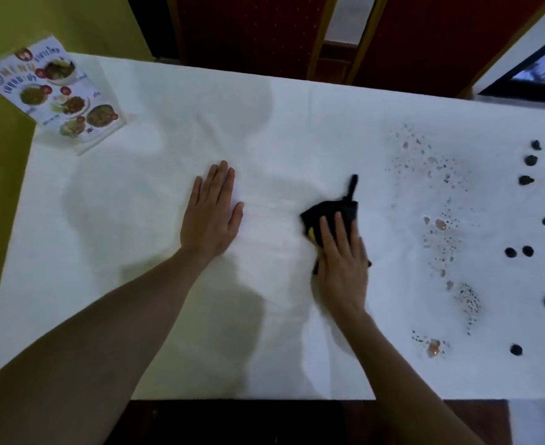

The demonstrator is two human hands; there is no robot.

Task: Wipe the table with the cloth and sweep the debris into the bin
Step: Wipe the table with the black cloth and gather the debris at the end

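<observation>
Two hands were at work: our right hand point(340, 268) lay with fingers straight, pressing the black cloth point(330, 216) down near the middle of the white-covered surface point(155, 284), while our left hand point(212, 216) rested flat and spread just to its left, holding nothing and, we judged, pinning the covering against rucking. To the right of the cloth lay the debris point(438, 226), a scatter of fine dark specks and pale pinkish bits, and further right, well apart from the cloth, a loose column of dark lumps point(526, 180). To wipe well, we judged we should keep the palm weight even, push in one long stroke toward the scatter, and gather it ahead of the cloth, not grind it in. A laminated menu card point(56, 91) stood at the far left corner. No bin showed anywhere, so we could not tell which edge to sweep toward. A yellow patch under our fingers was too small to identify, and the lumps at the right edge were cut off.
</observation>
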